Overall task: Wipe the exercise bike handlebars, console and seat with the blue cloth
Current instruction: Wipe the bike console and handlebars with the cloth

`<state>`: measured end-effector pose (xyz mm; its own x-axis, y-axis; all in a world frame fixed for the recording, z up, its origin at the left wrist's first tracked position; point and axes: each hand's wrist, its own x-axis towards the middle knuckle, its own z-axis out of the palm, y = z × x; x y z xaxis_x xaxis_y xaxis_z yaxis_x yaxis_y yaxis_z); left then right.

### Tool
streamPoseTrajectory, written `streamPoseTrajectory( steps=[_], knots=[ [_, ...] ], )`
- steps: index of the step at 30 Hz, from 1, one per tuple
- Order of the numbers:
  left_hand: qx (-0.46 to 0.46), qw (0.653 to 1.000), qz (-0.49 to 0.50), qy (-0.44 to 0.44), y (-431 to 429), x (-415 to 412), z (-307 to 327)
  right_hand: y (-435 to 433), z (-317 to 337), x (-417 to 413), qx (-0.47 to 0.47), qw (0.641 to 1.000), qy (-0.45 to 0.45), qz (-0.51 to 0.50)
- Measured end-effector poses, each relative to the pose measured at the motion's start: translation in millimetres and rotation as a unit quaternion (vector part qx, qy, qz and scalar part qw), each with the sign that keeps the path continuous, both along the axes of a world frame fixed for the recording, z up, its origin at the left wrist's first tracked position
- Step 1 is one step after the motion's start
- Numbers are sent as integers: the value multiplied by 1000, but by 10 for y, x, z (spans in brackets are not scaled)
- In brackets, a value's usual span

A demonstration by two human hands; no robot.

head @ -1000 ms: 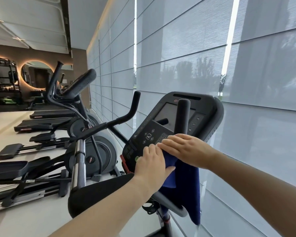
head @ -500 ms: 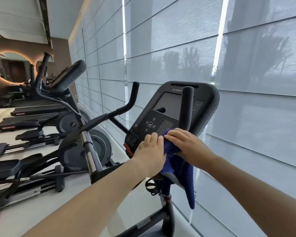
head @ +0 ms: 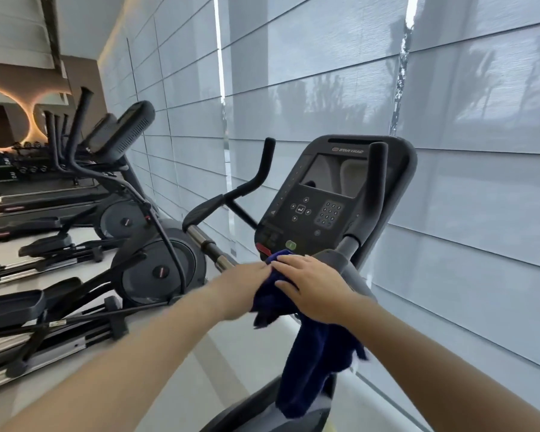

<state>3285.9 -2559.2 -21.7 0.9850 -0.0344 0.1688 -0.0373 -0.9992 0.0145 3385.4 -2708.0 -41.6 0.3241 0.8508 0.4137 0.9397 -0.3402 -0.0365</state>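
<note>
The exercise bike's black console (head: pixel 321 198) faces me, with its screen, keypad and a green button at the bottom. An upright right handlebar (head: pixel 376 176) crosses in front of it, and the left handlebar (head: pixel 256 179) curves up further left. My left hand (head: pixel 243 285) and my right hand (head: pixel 315 285) both grip the blue cloth (head: pixel 312 353) just below the console's lower edge, over the handlebar stem. A bunch of the cloth pokes up between my hands, while the rest hangs down. The seat is out of sight.
Elliptical trainers (head: pixel 156 269) and treadmills (head: pixel 44 198) stand in a row to the left on a pale floor. Grey roller blinds (head: pixel 449 120) cover the windows behind and to the right of the bike. The bike's frame (head: pixel 262 410) shows at the bottom.
Both hands with the cloth have slid down from the console's keypad to below its lower edge. My view has shifted so the console face is now uncovered.
</note>
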Motion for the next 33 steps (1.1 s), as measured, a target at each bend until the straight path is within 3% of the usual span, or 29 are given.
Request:
streamPoseTrajectory(
  steps=[3, 11, 17, 22, 25, 27, 31, 33],
  knots=[
    [-8, 1000, -6, -14, 3, -99, -257, 95, -142, -217, -16, 995, -82, -56],
    [65, 997, 38, -34, 51, -85, -507, 150, -254, -447, -64, 979, -144, -132],
    [22, 997, 49, -53, 98, -78, -542, 220, -210, -499, -40, 979, -141, -141],
    [55, 996, 67, 3, 237, -104, -428, 328, -165, -496, -37, 978, -134, -153],
    [17, 998, 54, 25, 266, -135, -299, 428, -158, -524, -66, 974, -132, -173],
    [-27, 998, 49, 3, 234, -171, -271, 462, -147, -535, -65, 974, -108, -189],
    [-29, 997, 53, -58, 186, -272, -294, 442, -173, -557, -71, 978, -98, -170],
    [-55, 995, 36, -75, 225, -332, -284, 426, -183, -600, -16, 986, -60, -157]
  ],
)
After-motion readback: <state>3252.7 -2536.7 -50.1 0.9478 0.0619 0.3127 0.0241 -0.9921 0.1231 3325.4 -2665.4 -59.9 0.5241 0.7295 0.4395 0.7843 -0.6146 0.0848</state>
